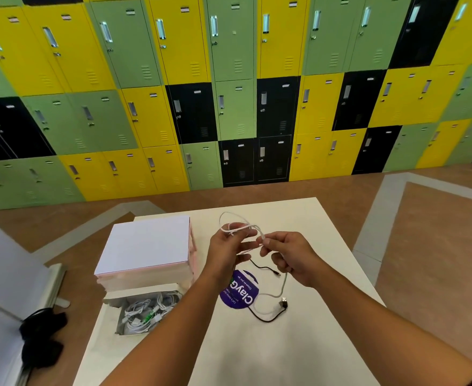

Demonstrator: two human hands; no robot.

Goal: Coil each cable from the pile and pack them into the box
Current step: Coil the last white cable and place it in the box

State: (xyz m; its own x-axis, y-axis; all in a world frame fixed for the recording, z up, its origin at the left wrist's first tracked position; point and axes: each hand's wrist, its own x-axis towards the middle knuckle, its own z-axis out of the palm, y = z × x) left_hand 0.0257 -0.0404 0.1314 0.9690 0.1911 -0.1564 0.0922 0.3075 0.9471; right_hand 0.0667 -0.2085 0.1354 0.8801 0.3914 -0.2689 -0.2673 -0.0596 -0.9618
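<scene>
Plainly the job is well along but not finished. At the far left, off the bench, a black bundle point(41, 339) lies on the floor beside a pale panel; what it is I cannot tell. Next comes the box point(140, 293), open at the near-left corner of the bench point(313, 344), with several coiled white cables point(143, 313) already lying inside it, one carrying a green tag. Just behind the box sits a white-topped pink carton point(145, 243), closed. Towards the middle, the left hand point(229, 246) is raised above the bench with its fingers curled through a few loops of the white cable point(285, 282) - the coil is only partly formed. Just to its right, the right hand point(290, 254) pinches the same cable between thumb and forefinger, close to the left hand, feeding the next turn. From there the loose tail drops to the bench and ends in a USB plug point(283, 303), so a fair length remains to be wound. Under the hands lies a round purple card point(240, 291), and a black cable point(267, 320) snakes past it uncoiled, crossing the white tail near the plug. As I judge it, what is left is to finish this coil and put it in the box, then the black one - no other loose cable shows on the bench.
</scene>
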